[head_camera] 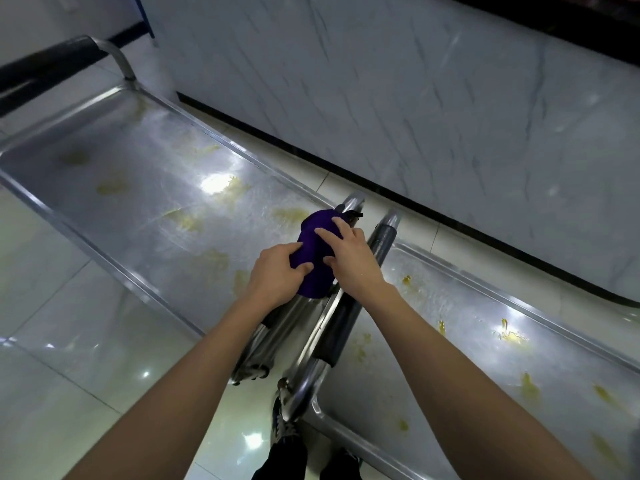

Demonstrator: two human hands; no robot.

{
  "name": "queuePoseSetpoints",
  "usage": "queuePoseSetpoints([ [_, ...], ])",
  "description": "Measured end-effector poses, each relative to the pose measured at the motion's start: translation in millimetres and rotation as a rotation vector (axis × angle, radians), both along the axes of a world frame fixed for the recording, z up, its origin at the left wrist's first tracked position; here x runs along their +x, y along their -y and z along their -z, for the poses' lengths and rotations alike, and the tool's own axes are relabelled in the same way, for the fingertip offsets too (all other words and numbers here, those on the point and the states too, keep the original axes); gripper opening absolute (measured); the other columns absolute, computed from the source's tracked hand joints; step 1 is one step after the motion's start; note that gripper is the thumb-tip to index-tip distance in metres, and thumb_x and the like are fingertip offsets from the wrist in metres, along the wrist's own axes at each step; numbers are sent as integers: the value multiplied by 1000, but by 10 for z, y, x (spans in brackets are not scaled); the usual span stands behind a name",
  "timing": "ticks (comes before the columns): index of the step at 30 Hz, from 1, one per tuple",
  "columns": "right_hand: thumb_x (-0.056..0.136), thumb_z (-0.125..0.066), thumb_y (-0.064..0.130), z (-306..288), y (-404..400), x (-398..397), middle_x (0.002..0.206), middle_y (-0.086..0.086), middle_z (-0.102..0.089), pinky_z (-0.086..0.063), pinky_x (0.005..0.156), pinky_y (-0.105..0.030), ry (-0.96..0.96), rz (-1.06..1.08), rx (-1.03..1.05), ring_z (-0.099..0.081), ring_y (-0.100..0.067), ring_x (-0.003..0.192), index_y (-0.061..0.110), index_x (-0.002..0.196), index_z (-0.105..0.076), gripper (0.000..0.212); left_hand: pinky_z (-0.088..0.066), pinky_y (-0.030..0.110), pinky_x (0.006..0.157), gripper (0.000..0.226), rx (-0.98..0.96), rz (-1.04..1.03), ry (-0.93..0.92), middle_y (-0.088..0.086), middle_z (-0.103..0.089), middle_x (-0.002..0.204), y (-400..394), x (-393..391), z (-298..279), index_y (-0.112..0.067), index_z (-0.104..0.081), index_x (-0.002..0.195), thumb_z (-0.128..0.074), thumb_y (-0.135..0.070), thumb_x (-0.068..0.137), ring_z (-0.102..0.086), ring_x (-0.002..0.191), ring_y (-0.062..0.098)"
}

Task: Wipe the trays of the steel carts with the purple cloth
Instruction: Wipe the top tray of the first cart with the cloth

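Note:
A bunched purple cloth (317, 258) lies over the handle of the left steel cart, where the two carts meet. My left hand (275, 277) grips its near left side with curled fingers and thumb. My right hand (348, 256) holds its right side, fingers spread over the top. The left cart's tray (138, 174) stretches to the upper left with yellowish smears. Yellow stains also dot the right cart's tray (467, 341), which runs to the lower right.
The right cart's black-padded handle (349, 303) runs just right of my hands. Another black-padded handle (52, 64) stands at the left cart's far end. A marble-patterned counter front (415, 98) lines the far side. Glossy floor tiles (69, 341) lie to the left.

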State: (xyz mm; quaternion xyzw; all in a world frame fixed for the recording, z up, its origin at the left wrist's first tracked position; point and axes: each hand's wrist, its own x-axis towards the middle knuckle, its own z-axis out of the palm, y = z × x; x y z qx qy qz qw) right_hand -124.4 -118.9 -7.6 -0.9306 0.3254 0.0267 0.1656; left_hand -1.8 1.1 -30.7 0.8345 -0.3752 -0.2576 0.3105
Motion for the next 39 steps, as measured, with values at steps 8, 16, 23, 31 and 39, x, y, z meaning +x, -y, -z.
queuePoseSetpoints([
  [8, 95, -64, 23, -16, -102, -66, 147, -6, -47, -41, 102, -49, 84, 9, -148, -39, -30, 134, 21, 137, -56, 43, -43, 25, 77, 30, -66, 36, 202, -2, -65, 103, -2, -50, -154, -19, -72, 119, -73, -22, 89, -59, 92, 16],
  [16, 98, -61, 28, -151, -272, -279, 164, -2, -27, -25, 119, -45, 267, 20, -79, -20, -23, 152, 20, 154, -35, 62, -48, 31, 98, 29, -231, 222, 326, -4, -71, 113, -57, -26, -535, -22, -72, 119, -69, -18, 91, -62, 105, 14],
  [23, 89, -72, 24, -509, -205, -562, 151, -3, -49, -25, 119, -42, 495, 59, -269, -38, -22, 144, 16, 143, -51, 58, -55, 38, 92, 25, -417, 424, 417, -6, -70, 112, 102, -22, -1033, -22, -72, 115, -69, -16, 91, -60, 102, 10],
  [31, 93, -67, 25, -748, -147, -1215, 113, -5, -71, -54, 80, -42, 558, 246, -186, -65, -25, 94, 13, 129, -59, 39, -55, 36, 84, 22, -616, 529, 420, -1, -70, 107, 497, -568, -1240, -17, -75, 108, -72, -11, 87, -62, 98, 16],
  [39, 95, -61, 17, -684, -43, -2032, 105, 3, -73, -54, 79, -42, 577, 476, -16, -66, -20, 91, 22, 128, -65, 34, -51, 39, 92, 27, -524, 666, 255, -8, -70, 112, 906, -1299, -1106, -21, -74, 111, -73, -13, 86, -59, 107, 14],
])
